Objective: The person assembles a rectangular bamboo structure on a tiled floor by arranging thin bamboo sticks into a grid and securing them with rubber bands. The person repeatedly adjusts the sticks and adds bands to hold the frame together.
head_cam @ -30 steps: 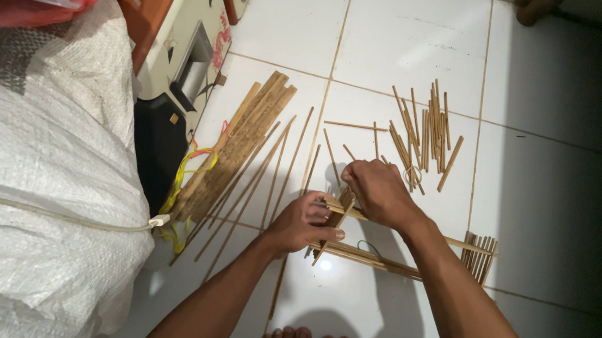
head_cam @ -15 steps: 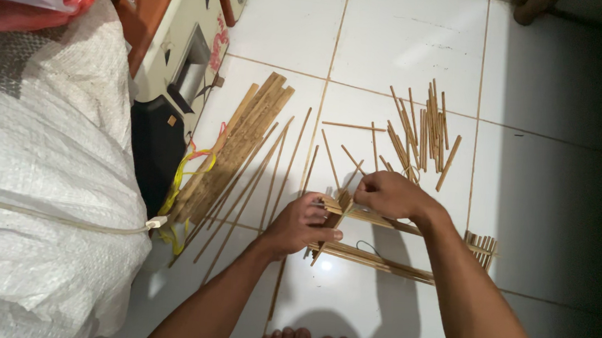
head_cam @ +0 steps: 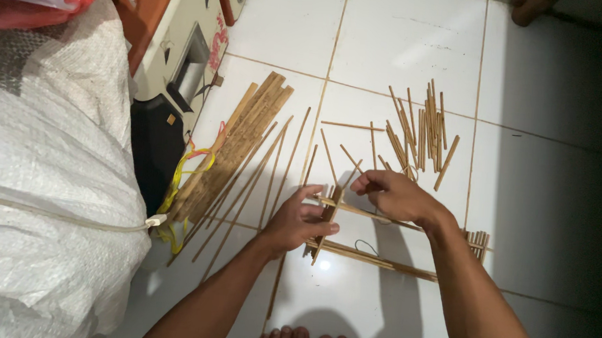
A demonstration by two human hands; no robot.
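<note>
White glossy floor tiles [head_cam: 408, 49] carry scattered thin bamboo sticks [head_cam: 420, 124] and a bundle of flat bamboo slats [head_cam: 235, 147]. Left hand [head_cam: 297, 222] and right hand [head_cam: 394, 195], fingers pinched, grip a small crossed bamboo-strip frame [head_cam: 330, 213], its long strips running left-right across the floor.

Tan bamboo sticks [head_cam: 422, 128] (white floor tiles [head_cam: 402, 38])
</note>
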